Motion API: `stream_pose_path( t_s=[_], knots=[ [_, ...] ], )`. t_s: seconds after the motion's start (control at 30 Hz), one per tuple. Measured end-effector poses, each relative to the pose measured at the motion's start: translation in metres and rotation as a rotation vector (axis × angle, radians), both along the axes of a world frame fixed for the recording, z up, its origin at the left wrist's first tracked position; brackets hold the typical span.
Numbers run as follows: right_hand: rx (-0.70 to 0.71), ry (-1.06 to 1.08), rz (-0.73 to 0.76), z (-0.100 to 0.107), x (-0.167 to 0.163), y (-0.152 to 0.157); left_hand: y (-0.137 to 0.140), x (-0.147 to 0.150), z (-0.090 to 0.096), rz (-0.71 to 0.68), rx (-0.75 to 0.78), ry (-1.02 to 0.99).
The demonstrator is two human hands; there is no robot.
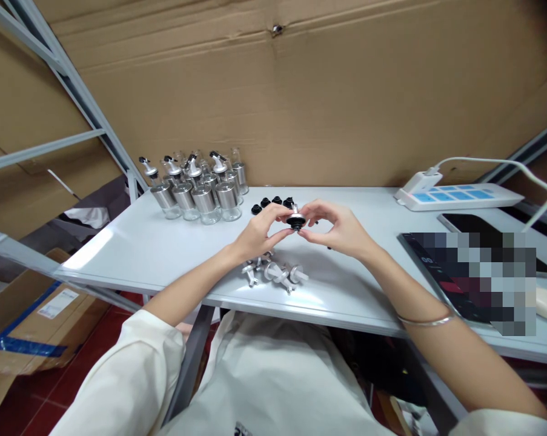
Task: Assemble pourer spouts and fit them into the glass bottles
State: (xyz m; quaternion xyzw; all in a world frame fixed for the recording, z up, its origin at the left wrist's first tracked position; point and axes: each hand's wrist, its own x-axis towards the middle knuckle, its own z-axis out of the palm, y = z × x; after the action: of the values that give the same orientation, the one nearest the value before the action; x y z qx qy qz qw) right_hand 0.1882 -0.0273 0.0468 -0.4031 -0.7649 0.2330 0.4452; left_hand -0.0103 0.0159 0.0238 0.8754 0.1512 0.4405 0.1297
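Above the middle of the table, a silver bottle pourer with a black ribbed stopper is held between both hands. My left hand grips it from the left, with the thumb low and fingers on top. From the other side, my right hand pinches it between thumb and fingers. Just behind the hands lie several black stoppers. Nearer to me, several loose silver pourer spouts lie in a small heap. Glass bottles with steel sleeves stand at the back left, some with pourers fitted.
The white table backs onto a cardboard wall. On the right are a power strip with a plugged-in charger and white cable, a black phone, and a partly pixelated device. A cardboard box is below left.
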Motion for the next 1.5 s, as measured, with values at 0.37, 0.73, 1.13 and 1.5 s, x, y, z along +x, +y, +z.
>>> stream_pose_path(
  t_s=[0.37,0.73,1.13,1.5],
  knots=[
    [0.057,0.006,-0.028,-0.0017,-0.0017,0.0005,-0.0018,-0.0013,0.0036,0.022,0.167,-0.02],
    [0.206,-0.144,-0.064,-0.0034,-0.0024,0.001,0.0005,-0.0006,0.0021,0.028,0.198,-0.026],
    [0.318,-0.197,-0.092,-0.0051,-0.0019,0.0026,0.0003,0.0007,-0.0009,0.021,0.154,-0.004],
    [0.25,-0.142,-0.119,-0.0032,-0.0047,-0.0021,0.0035,0.0011,-0.0034,-0.042,0.14,-0.03]
  ],
)
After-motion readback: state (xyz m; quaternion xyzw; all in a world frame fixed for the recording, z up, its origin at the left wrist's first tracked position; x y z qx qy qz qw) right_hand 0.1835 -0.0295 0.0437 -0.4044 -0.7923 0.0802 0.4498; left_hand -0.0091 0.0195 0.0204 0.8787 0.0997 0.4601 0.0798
